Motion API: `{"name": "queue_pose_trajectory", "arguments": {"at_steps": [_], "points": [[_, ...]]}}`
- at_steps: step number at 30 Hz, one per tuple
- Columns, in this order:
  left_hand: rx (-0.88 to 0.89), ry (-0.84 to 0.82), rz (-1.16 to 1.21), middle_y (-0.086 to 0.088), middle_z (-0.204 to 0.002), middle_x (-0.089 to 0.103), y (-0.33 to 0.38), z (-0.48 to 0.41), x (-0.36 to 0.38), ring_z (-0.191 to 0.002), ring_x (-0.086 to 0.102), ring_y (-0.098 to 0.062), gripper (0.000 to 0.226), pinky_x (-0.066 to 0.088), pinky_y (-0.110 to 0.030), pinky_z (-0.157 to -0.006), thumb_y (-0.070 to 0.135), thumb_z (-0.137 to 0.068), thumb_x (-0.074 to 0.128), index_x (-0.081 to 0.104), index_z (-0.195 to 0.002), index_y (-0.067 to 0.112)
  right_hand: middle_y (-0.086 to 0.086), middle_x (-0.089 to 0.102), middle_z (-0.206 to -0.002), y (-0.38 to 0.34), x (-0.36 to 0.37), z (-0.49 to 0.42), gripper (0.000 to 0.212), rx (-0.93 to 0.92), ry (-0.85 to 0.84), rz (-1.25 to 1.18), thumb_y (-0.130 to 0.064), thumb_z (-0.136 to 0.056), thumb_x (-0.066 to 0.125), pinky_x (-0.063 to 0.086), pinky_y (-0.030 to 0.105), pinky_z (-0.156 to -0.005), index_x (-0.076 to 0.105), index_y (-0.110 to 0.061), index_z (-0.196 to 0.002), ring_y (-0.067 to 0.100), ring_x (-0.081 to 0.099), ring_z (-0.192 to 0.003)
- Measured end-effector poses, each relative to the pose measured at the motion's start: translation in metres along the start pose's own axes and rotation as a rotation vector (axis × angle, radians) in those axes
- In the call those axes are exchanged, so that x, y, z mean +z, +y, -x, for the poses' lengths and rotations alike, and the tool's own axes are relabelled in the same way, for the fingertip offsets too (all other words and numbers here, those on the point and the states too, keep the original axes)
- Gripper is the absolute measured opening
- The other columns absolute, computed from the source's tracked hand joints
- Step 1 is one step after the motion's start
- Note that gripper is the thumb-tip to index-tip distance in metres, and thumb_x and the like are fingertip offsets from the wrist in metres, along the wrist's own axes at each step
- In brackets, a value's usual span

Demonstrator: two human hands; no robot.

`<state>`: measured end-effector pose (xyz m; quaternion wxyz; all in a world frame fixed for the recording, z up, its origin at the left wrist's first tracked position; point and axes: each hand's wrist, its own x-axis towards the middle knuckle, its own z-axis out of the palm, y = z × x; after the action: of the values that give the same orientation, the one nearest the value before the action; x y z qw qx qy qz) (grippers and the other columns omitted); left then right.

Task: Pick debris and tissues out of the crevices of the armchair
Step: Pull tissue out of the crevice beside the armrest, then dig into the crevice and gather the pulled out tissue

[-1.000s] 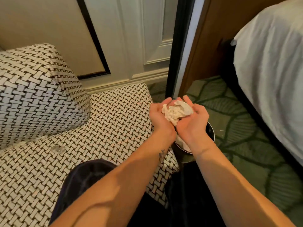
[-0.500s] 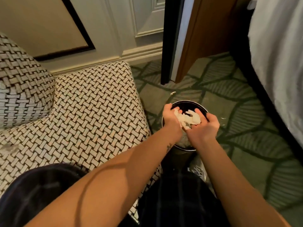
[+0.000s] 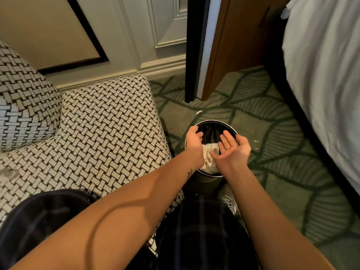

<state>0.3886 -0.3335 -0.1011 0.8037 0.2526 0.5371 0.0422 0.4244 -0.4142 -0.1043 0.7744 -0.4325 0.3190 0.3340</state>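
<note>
My left hand (image 3: 193, 140) and right hand (image 3: 233, 151) hang slack and empty. The tissues (image 3: 210, 156) they cupped a moment ago now lie between them in the bin (image 3: 214, 121), long axis 12-to-6. The armchair (image 3: 109, 123) sits at 9 o'clock.

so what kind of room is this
Most likely a hotel bedroom: a bed with white linen near a woven-pattern armchair, a leaf-patterned carpet and a black waste bin on the floor.
</note>
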Motion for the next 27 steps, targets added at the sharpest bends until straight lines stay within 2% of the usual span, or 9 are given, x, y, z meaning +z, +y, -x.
{"name": "queue_pose_trajectory", "arguments": {"at_steps": [2, 6, 16, 21, 27], "points": [[0.021, -0.036, -0.007, -0.01, -0.153, 0.048, -0.001, 0.006, -0.002, -0.143, 0.041, -0.023, 0.055, 0.028, -0.037, -0.115, 0.045, -0.101, 0.045, 0.057, -0.14, 0.008, 0.005, 0.046, -0.155, -0.001, 0.005, 0.01, 0.05, 0.004, -0.023, -0.008, -0.036, -0.103, 0.036, 0.018, 0.051, -0.123, 0.057, -0.012, -0.141, 0.018, 0.028, -0.151], [0.013, -0.129, 0.041, -0.014, -0.16, 0.04, 0.006, 0.026, -0.009, -0.151, 0.032, -0.026, 0.062, 0.021, -0.04, -0.125, 0.045, -0.103, 0.04, 0.046, -0.149, 0.004, 0.009, 0.047, -0.154, 0.001, 0.01, 0.037, 0.05, -0.028, -0.095, -0.017, -0.036, -0.103, 0.036, 0.023, 0.05, -0.122, 0.054, -0.01, -0.142, 0.021, 0.033, -0.149], [0.144, -0.325, 0.122, -0.017, -0.152, 0.05, 0.058, 0.113, -0.052, -0.141, 0.046, -0.027, 0.065, 0.029, -0.043, -0.124, 0.048, -0.104, 0.036, 0.045, -0.148, 0.002, 0.014, 0.056, -0.144, 0.019, 0.047, 0.118, 0.048, -0.098, -0.303, 0.008, -0.033, -0.103, 0.04, 0.032, 0.046, -0.119, 0.053, -0.007, -0.143, 0.027, 0.049, -0.137], [0.213, -0.377, 0.164, -0.018, -0.148, 0.052, 0.086, 0.15, -0.098, -0.138, 0.049, -0.028, 0.065, 0.031, -0.044, -0.123, 0.047, -0.104, 0.035, 0.044, -0.148, 0.0, 0.016, 0.054, -0.146, 0.052, 0.078, 0.166, 0.051, -0.11, -0.415, 0.065, -0.032, -0.104, 0.04, 0.032, 0.043, -0.12, 0.048, -0.006, -0.147, 0.028, 0.049, -0.137], [0.283, -0.382, 0.199, -0.018, -0.147, 0.054, 0.105, 0.186, -0.174, -0.137, 0.05, -0.029, 0.064, 0.031, -0.045, -0.123, 0.046, -0.105, 0.033, 0.046, -0.146, -0.002, 0.016, 0.058, -0.14, 0.105, 0.105, 0.216, 0.048, -0.097, -0.501, 0.184, -0.029, -0.102, 0.042, 0.033, 0.045, -0.119, 0.052, -0.007, -0.143, 0.028, 0.053, -0.132]]}}
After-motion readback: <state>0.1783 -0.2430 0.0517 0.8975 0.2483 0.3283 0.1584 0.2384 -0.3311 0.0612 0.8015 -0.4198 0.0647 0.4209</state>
